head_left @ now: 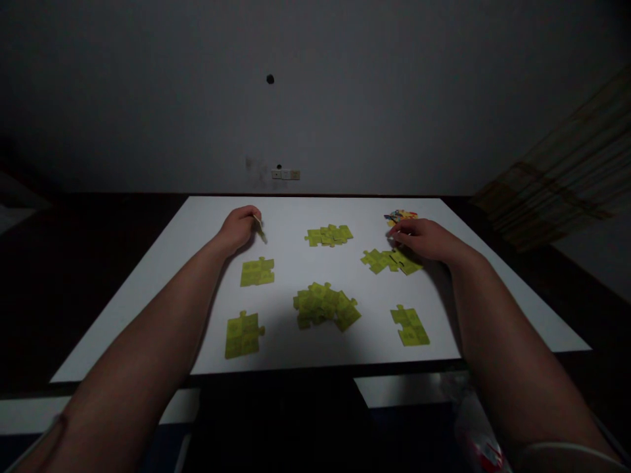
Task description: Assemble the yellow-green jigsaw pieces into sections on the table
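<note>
My left hand (pixel 240 228) is closed in a pinch at the table's far left, holding a yellow-green puzzle piece (pixel 261 228) tilted edge-on above the surface. My right hand (pixel 424 239) hovers at the right, its fingers drawn together; whether a small piece is between them is hard to see. Just under it lies a group of yellow-green puzzle pieces (pixel 378 261). Behind its fingertips sit multicoloured pieces (pixel 401 215), partly hidden. Below the left hand, a puzzle piece (pixel 257 272) lies flat.
On the white table (pixel 162 282) a heaped pile of puzzle pieces (pixel 323 304) lies at front centre, with an overlapping group (pixel 328 235) behind it. Joined-looking pieces (pixel 243 335) are at front left, another piece (pixel 411 325) at front right. A wall with sockets (pixel 286 175) stands behind.
</note>
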